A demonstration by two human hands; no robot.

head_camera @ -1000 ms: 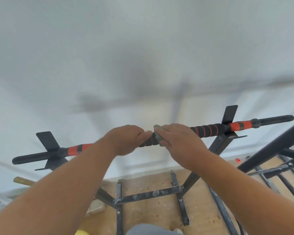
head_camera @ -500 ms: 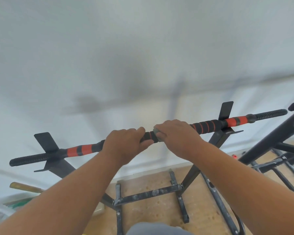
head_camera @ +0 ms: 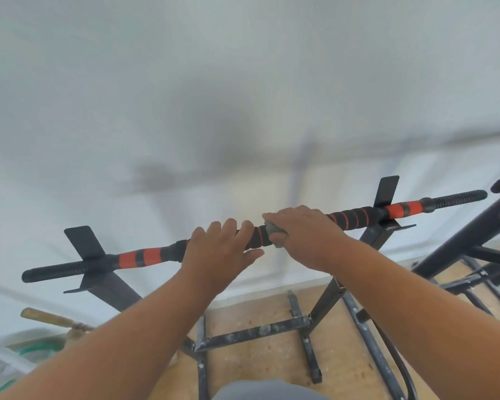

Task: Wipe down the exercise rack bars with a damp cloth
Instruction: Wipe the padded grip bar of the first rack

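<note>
Steadying bar [head_camera: 355,216] mid-span with left hand [head_camera: 218,249], fingers curled over it, thumb underneath. Clamping cloth [head_camera: 273,230] around bar with right hand [head_camera: 306,232], just right of left, likely wiping foam sleeve rightward.

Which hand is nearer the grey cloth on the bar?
The right hand: it presses the cloth onto the bar. The left hand holds the bar just beside it, not touching the cloth.

Matt black metal bar [head_camera: 453,198] with ribbed ends, wrapped in soft-looking black and orange foam grips [head_camera: 145,256]. Grey cloth [head_camera: 272,230]. Paint-flecked black metal frame [head_camera: 251,332]. Speckled wooden floor [head_camera: 272,368].
</note>
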